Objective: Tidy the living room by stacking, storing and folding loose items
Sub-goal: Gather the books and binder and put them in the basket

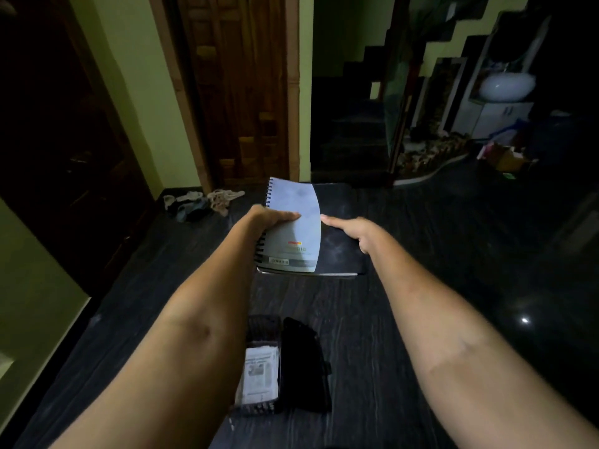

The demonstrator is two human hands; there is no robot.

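Nearest the lens, a dark mesh tray (259, 367) holding a printed sheet is seen on the dark wood-grain tabletop (372, 351), with a black case (304, 361) lying just beside it on the right. Further out, a pale spiral-bound notebook (293, 228) is gripped along its wire-bound edge by the left hand (274, 218), thumb laid across the cover and fingers hidden beneath; its left side appears lifted slightly. It is held over a larger black book (337, 241) that lies flat near the far end of the tabletop. The right hand (351, 231) is laid on the black cover, fingers straight and together, nothing clasped, its fingertips almost at the notebook's free edge.

Stacking appears to be the step in hand: the notebook is being set on the black book. The next move is judged to call for the notebook to be lowered flat and squared to the edges below, while the black book is steadied against sliding.

A small red-and-yellow mark and a barcode strip are seen near the notebook's lower edge, but no wording can be read. Print on the sheet in the tray is likewise too small to be made out.

On the floor beyond, by a wooden door (240, 92), a heap of loose cloth (201, 202) is left unfolded.
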